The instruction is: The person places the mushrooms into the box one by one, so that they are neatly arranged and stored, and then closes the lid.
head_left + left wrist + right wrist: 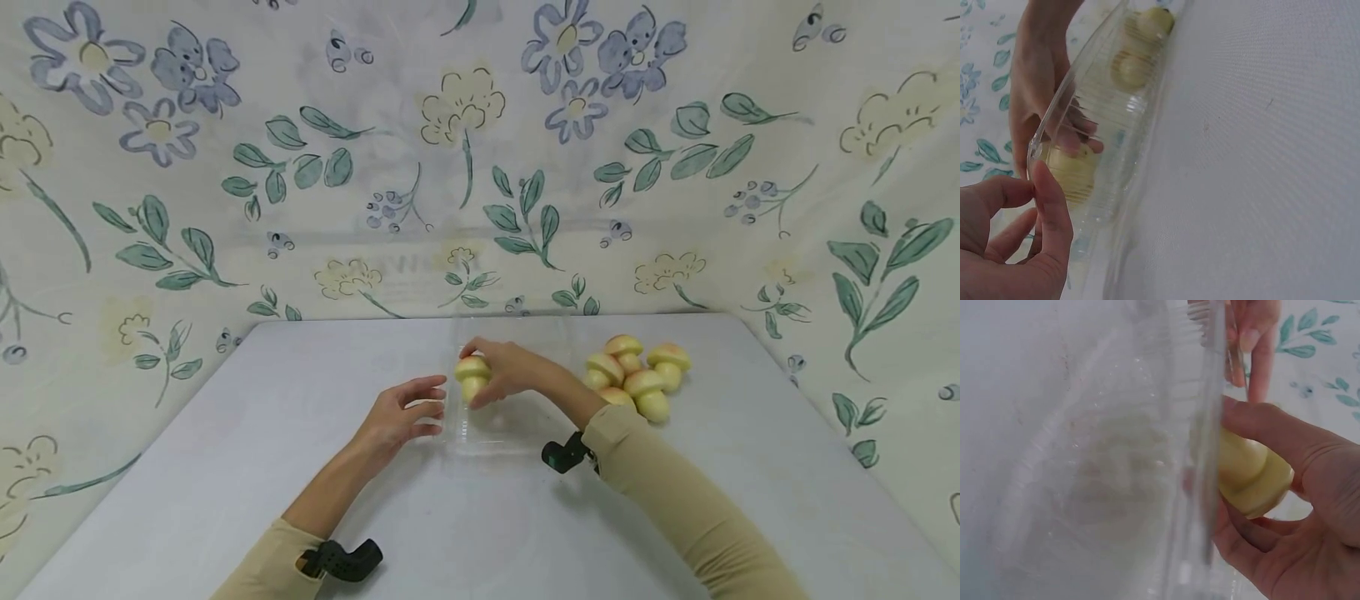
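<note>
A yellow toy mushroom (473,379) with a pinkish cap is in my right hand (510,372), gripped between thumb and fingers. It is upright at the left side of a clear plastic container (525,433), and the right wrist view shows the mushroom (1250,472) just behind the container's clear wall. My left hand (405,410) is at the container's left edge. In the left wrist view, the left thumb and index finger (1054,206) pinch the container's rim (1034,150). Whether the mushroom touches the container's floor cannot be told.
Several more mushrooms (651,396) lie clustered on the white table (300,400), right of the container. The right forearm reaches over the container's right side. A floral cloth (465,167) hangs behind the table's back edge.
</note>
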`<action>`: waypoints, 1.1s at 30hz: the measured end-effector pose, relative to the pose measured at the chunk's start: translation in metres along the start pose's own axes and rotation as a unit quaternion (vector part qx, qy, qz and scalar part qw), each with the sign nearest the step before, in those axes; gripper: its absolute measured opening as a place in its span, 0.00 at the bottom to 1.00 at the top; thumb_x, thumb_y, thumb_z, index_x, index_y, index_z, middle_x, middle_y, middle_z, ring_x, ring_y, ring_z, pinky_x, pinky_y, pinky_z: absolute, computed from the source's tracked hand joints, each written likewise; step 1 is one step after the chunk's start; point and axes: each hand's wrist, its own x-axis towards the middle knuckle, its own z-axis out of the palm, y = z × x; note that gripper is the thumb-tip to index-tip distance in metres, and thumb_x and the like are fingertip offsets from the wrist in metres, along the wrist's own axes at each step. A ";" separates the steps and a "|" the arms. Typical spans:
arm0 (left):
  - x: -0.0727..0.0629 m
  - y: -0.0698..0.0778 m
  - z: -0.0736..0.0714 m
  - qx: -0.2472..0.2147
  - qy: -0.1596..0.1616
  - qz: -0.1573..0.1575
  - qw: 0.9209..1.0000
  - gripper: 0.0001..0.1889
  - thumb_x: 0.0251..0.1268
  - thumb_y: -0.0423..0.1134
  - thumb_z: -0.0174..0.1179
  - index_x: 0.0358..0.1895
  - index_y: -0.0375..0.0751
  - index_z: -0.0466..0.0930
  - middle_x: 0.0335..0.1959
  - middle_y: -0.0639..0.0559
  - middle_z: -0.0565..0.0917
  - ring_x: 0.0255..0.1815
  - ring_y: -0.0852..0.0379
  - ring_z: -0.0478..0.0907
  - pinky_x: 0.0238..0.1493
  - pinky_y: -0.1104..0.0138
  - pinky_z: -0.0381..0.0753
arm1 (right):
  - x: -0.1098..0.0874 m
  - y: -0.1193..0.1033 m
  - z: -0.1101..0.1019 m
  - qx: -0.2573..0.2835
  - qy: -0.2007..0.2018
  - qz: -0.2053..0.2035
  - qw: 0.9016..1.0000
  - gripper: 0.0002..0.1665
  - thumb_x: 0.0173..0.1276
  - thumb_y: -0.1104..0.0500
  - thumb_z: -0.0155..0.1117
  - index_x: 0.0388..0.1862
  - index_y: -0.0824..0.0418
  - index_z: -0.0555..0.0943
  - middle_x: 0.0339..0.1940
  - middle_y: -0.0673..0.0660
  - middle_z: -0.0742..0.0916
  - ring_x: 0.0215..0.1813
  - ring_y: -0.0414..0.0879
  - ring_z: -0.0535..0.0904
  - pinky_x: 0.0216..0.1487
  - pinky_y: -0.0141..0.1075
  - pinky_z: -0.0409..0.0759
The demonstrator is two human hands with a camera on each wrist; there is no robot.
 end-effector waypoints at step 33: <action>-0.003 0.000 0.000 0.006 0.004 -0.001 1.000 0.27 0.67 0.31 0.59 0.69 0.35 0.68 0.53 0.44 0.75 0.42 0.59 0.78 0.42 0.69 0.86 | -0.003 0.010 -0.003 0.012 0.037 0.057 0.998 0.34 0.60 0.52 0.74 0.64 0.50 0.72 0.58 0.59 0.82 0.55 0.51 0.79 0.52 0.41 0.82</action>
